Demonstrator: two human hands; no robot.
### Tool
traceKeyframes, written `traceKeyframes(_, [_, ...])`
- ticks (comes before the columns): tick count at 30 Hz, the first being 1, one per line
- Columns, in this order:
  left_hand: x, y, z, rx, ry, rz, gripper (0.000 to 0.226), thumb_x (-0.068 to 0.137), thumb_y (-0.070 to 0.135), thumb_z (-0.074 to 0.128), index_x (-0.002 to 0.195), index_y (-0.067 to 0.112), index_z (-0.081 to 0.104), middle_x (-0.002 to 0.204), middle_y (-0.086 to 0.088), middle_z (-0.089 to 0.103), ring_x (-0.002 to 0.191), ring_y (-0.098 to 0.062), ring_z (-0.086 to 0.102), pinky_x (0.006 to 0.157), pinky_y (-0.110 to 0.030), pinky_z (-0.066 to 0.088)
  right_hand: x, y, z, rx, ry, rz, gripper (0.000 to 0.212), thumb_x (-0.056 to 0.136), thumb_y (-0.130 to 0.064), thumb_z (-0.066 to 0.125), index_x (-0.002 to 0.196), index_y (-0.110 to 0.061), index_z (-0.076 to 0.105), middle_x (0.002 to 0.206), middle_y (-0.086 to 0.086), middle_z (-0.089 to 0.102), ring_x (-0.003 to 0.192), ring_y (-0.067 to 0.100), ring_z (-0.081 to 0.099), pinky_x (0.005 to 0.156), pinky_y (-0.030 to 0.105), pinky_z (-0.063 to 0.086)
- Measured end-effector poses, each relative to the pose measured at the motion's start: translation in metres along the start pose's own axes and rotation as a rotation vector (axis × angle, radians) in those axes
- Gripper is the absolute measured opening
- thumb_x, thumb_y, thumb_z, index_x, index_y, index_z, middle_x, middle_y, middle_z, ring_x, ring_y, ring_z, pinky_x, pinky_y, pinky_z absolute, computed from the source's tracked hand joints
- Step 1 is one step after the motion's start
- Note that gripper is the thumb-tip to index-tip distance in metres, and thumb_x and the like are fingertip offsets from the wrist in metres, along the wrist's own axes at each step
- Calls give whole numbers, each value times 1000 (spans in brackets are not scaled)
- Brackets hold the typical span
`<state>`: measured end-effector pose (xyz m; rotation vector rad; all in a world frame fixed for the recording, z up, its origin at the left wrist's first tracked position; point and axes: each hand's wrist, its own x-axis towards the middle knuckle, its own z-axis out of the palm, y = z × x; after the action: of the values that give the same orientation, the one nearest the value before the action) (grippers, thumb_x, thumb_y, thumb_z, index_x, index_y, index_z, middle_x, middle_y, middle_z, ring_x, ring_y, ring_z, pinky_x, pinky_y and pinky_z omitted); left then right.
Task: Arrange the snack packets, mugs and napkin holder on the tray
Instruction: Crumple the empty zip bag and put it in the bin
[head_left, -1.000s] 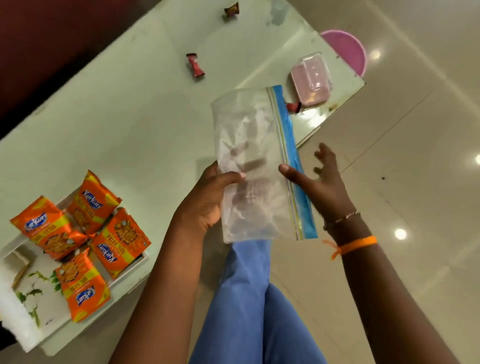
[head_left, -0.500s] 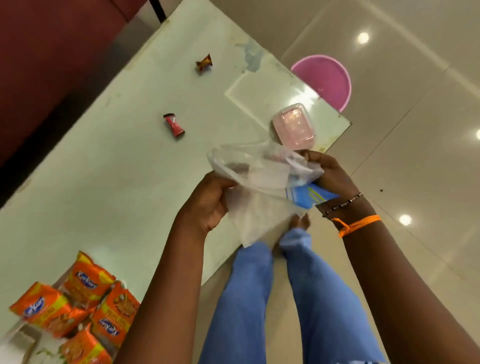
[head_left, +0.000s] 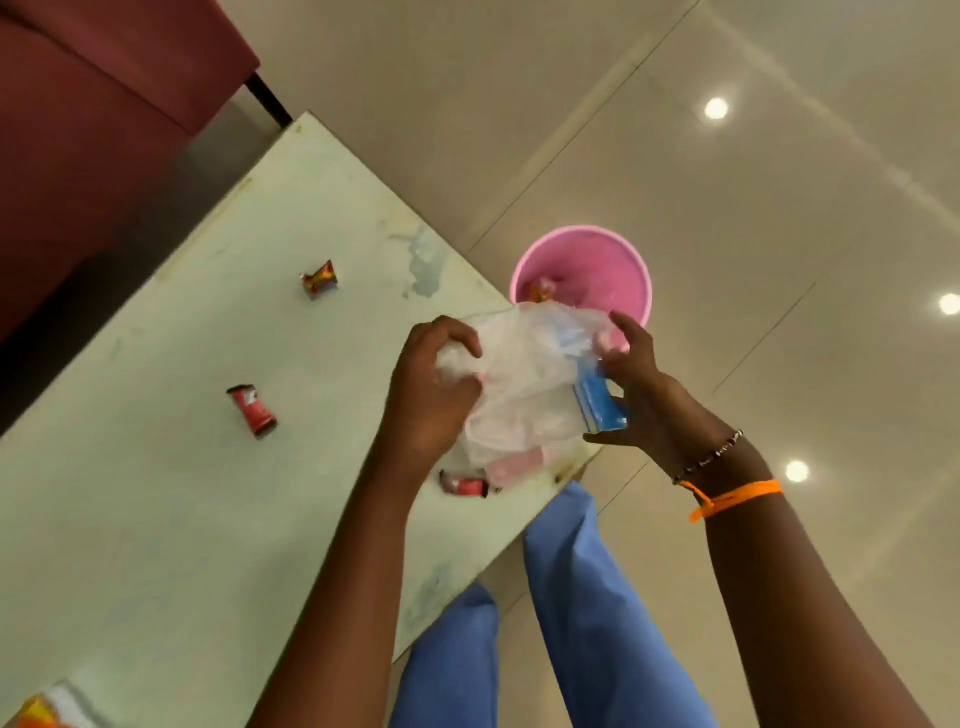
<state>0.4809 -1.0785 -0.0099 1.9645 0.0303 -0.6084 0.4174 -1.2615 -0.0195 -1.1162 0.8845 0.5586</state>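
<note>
Crumpled clear plastic zip bag with blue seal strip (head_left: 524, 384), flat a second ago | left hand (head_left: 431, 389), right hand (head_left: 631, 371) both clenched on it | above pale desk (head_left: 208, 467) edge, near pink bin (head_left: 587, 270) | likely discarding; orange snack packet (head_left: 39, 714) at frame corner, tray unseen.

1. Both bare forearms reach forward from the lower edge of view, converging ahead of the body.
2. The left hand (head_left: 428, 387) shows its back, fingers curled tight into a bunched clear bag (head_left: 524, 395).
3. The right hand (head_left: 631, 376) faces it, thumb and fingers pinching the bag's other side; bracelets circle that wrist.
</note>
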Motion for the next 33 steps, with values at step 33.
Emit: traceKeyframes(33, [37, -19, 26, -124, 254, -247, 29, 88, 7, 51, 96, 32, 65, 112, 9, 61, 94, -2, 60, 79, -16, 46, 105, -34, 43, -528, 85, -364, 20, 88, 1, 47, 97, -4, 65, 88, 5, 61, 66, 10, 56, 68, 21, 44])
